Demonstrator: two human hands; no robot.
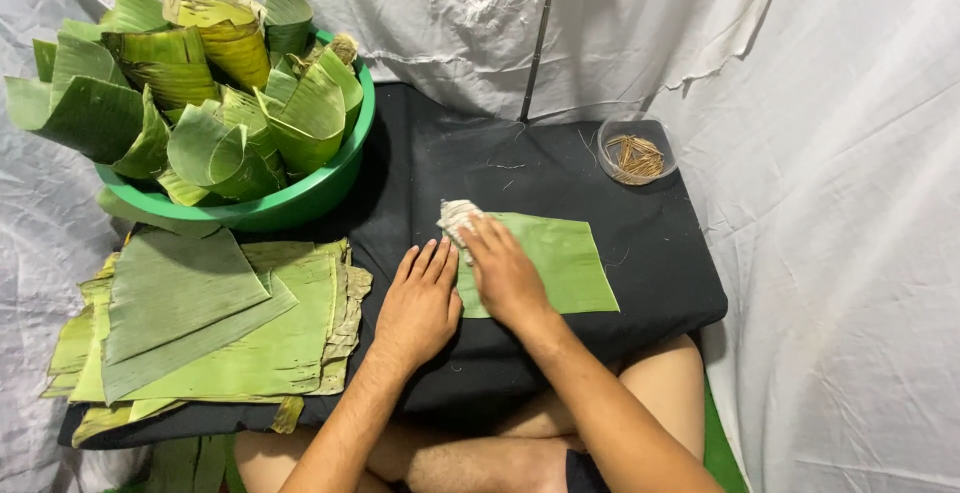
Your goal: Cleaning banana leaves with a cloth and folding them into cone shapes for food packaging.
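Note:
A flat green banana leaf piece point(565, 263) lies on the black cloth point(560, 178) in front of me. My right hand point(503, 271) rests on its left part and presses a small pale cloth wad point(457, 218) under its fingers at the leaf's upper left corner. Beside it, my left hand point(420, 303) lies flat with fingers together on the black cloth, touching the leaf's left edge and holding nothing.
A green basin point(300, 203) full of rolled banana leaves stands at the back left. A stack of flat cut leaves point(210, 323) lies at the left. A small clear bowl of thin sticks point(634, 153) sits at the back right. White sheeting surrounds everything.

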